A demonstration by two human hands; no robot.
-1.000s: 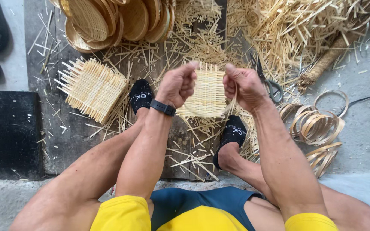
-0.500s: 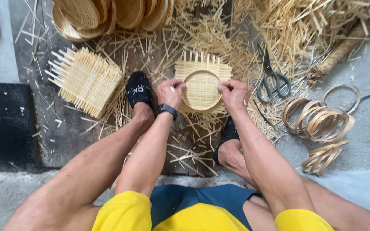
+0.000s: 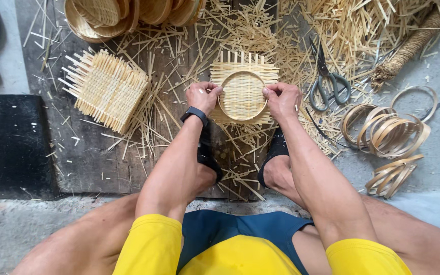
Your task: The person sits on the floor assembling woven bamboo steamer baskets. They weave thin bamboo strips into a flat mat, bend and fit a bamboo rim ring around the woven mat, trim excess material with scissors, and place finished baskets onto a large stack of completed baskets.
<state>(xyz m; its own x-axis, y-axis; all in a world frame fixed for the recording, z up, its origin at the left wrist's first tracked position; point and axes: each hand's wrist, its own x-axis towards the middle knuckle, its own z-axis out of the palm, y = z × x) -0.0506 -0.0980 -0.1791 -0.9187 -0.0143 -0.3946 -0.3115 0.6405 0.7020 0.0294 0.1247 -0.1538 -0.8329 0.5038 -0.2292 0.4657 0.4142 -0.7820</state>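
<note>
Both hands have lowered from half a second ago, pressing the woven bamboo mat (image 3: 243,86) flat on the wooden board (image 3: 87,158). Seen from the head camera, the left hand (image 3: 203,97) and right hand (image 3: 281,99) pinch, fingers together, opposite sides of a round bamboo hoop (image 3: 242,74) lying on the mat. Scissors (image 3: 328,81) lie right; another woven square (image 3: 105,89) lies left.
</note>
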